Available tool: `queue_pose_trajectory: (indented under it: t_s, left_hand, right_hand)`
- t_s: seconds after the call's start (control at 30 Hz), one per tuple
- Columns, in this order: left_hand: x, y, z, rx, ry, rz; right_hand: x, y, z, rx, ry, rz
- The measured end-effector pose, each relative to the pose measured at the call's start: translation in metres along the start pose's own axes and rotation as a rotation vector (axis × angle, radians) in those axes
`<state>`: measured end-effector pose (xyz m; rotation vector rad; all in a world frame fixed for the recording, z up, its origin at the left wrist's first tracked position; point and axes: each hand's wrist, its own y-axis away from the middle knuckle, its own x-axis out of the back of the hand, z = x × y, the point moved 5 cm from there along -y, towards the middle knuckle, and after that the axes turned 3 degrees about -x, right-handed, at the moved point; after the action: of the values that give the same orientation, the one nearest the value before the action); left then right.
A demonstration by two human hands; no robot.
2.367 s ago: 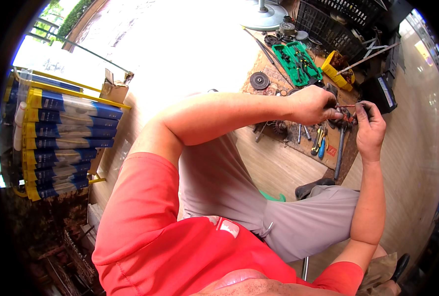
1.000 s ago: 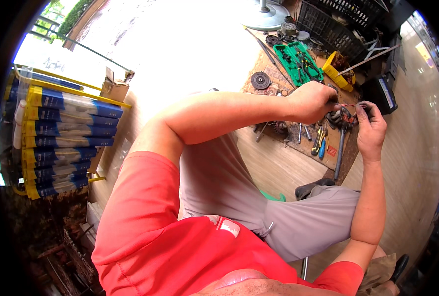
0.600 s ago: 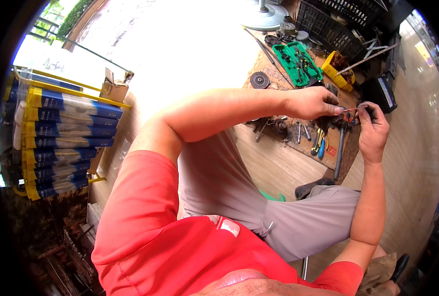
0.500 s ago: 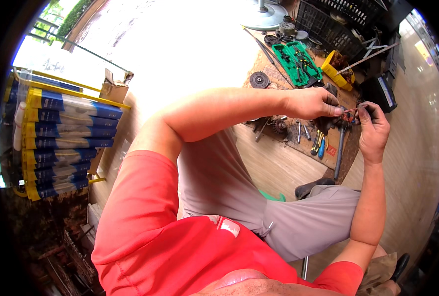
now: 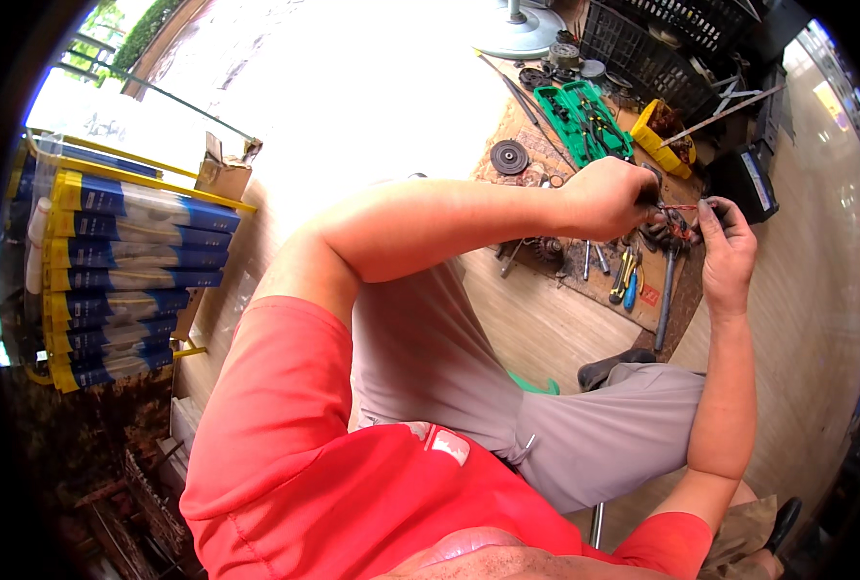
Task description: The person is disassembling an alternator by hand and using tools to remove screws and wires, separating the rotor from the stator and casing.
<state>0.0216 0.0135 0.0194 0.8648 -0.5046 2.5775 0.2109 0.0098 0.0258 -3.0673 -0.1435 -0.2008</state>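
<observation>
My left hand [image 5: 612,200] is turned with its back up, its curled fingers mostly hidden behind it. My right hand [image 5: 728,246] pinches a thin red wire [image 5: 680,207] between thumb and forefinger. The wire runs nearly straight across to my left hand, which appears closed on its other end. Just below the wire is a dark, greasy mechanical part [image 5: 670,232] with more reddish wires on it; its exact kind is unclear. A dark metal bar [image 5: 666,300] extends from below it toward my foot.
Screwdrivers [image 5: 626,280] and small metal pieces lie on the cardboard [image 5: 570,269]. Beyond are a green tool case [image 5: 582,121], a black round disc [image 5: 509,157], a yellow container [image 5: 654,124] and black crates [image 5: 633,53]. A rack of blue-yellow packages [image 5: 125,261] stands left.
My left hand has rolled over, so its thumb no longer shows. The red wire now stretches straighter between my hands. My right hand has shifted slightly left.
</observation>
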Motion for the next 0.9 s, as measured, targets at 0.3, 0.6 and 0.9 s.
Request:
queue_pose_trajectory:
  t_s: [0.3, 0.6, 0.9]
  left_hand:
    - [-0.0056, 0.0033, 0.002, -0.211, -0.091, 0.111]
    - [-0.0077, 0.0014, 0.0028, -0.201, 0.161, -0.064]
    - [-0.0093, 0.0004, 0.0019, -0.108, -0.018, -0.045]
  right_hand:
    - [-0.0014, -0.0005, 0.0028, -0.007, -0.016, 0.001]
    - [-0.0018, 0.0015, -0.0025, 0.011, -0.047, -0.038]
    - [-0.0005, 0.0002, -0.0038, -0.02, -0.07, -0.058]
